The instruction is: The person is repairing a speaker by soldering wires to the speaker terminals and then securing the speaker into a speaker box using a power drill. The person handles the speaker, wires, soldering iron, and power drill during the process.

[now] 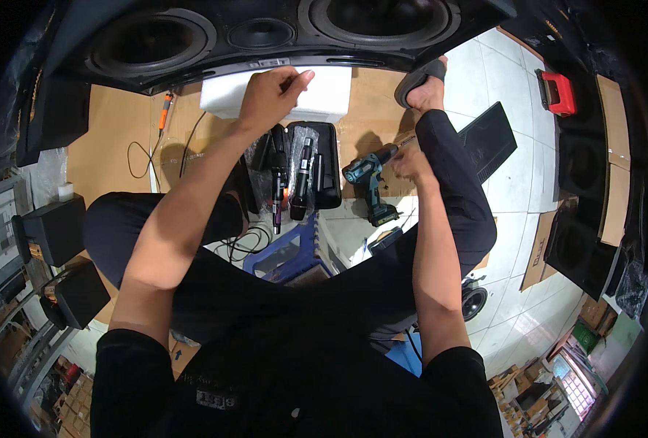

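Observation:
My left hand is raised over a white foam block, close to the lower edge of a large black speaker cabinet. Its fingers are curled, the thumb lies alongside, and what they hold, if anything, is hidden. Beside the chuck of a teal and black cordless drill, my right hand has its fingers bent together. I cannot make out anything in them. Between my legs, an open black case holds a black microphone in clear plastic, with another dark microphone to its left.
An orange-handled soldering iron with its cord lies on the cardboard at left. A blue plastic stool stands between my legs. To the right are a black flat panel, a red case and more black speakers.

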Demonstrator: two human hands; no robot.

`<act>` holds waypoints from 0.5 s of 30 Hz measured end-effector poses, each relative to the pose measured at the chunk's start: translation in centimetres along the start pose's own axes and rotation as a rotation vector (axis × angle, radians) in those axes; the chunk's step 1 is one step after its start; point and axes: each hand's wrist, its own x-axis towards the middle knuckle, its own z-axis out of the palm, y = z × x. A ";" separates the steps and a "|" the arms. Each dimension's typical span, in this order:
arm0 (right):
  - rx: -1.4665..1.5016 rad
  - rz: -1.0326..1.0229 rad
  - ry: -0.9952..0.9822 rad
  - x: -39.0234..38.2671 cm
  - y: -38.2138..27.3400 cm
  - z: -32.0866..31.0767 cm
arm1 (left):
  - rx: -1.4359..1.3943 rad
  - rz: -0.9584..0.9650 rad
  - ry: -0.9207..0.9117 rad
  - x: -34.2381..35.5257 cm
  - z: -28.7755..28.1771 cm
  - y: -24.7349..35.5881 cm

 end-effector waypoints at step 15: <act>0.714 -0.388 0.350 -11.3 -4.7 -18.2 | 0.106 -0.187 -0.941 -11.3 7.8 -5.3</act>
